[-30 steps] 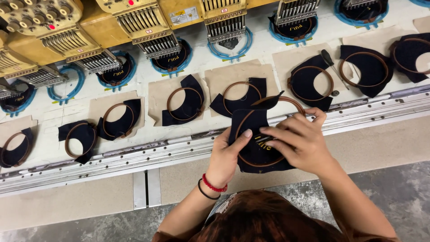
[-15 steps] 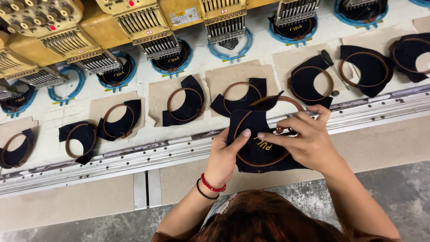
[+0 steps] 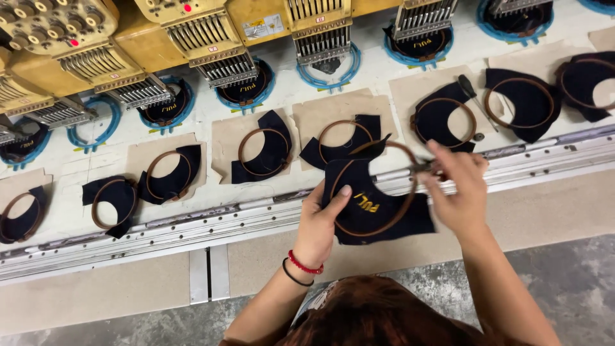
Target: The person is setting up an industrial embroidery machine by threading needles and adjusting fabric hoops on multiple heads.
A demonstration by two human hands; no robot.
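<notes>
Left hand: my left hand (image 3: 318,224) is gripping the dark cloth piece (image 3: 378,208) by its left edge, fingers curled under, thumb lying on top.
Right hand: my right hand (image 3: 458,192) is pinching shut at the right side of the wooden hoop (image 3: 403,208), where its little metal screw seems to be. I cannot tell if it is holding a small tool.
Where the cloth is: I am holding it up just over the metal rail (image 3: 192,221) at the front of the bench (image 3: 211,125), near the other hooped pieces (image 3: 262,154).
What could go wrong: I think the cloth could be slipping loose in the hoop if I am pulling unevenly. The hoop could also be popping open and dropping on the rail.
How the cloth looks: it is dark navy and curved, with yellow stitching in the middle. The brown ring is going round it. It is looking flat and tight.
Further out: a screwdriver (image 3: 475,96) is lying on brown paper, and yellow sewing heads (image 3: 211,38) are sitting over blue rings.
</notes>
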